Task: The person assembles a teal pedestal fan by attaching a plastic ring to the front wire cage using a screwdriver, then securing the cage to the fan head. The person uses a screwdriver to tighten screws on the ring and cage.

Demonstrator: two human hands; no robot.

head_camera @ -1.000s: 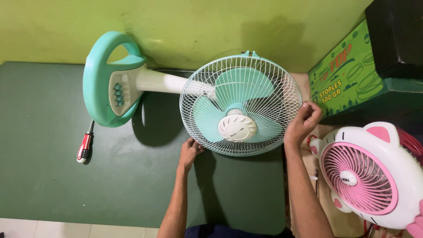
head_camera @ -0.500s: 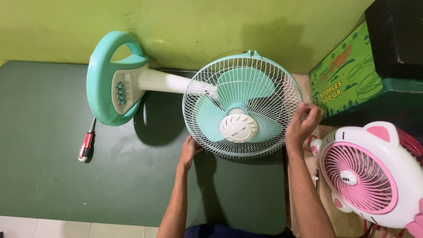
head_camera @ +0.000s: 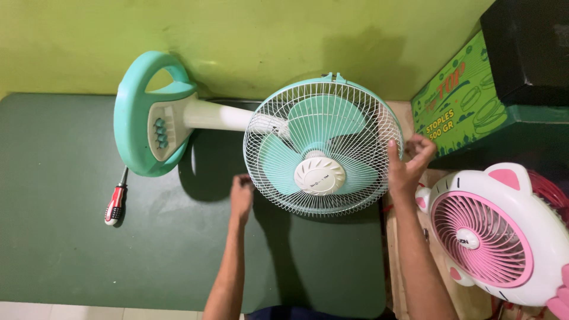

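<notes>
While both hands (head_camera: 242,198) (head_camera: 408,163) grip teal fan (head_camera: 323,148) grille, dark green mat (head_camera: 71,249), lime wall (head_camera: 237,35)

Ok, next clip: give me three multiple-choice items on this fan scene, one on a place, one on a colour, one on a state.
1. Where does the screwdriver lie?
A. On the green mat, left of the fan's base
B. Under the pink fan
C. On the black box

2. What colour are the blades of the desk fan?
A. Pink
B. Turquoise
C. Yellow

3. How does the desk fan lie?
A. Upright on its base
B. On its side, grille facing the camera
C. With its front grille taken off

Answers: 1 A, its red and black handle rests on the mat beside the round base. 2 B, turquoise blades show behind the white grille. 3 B, the stem runs flat along the mat, with the left hand and right hand at the grille's rim.
</notes>
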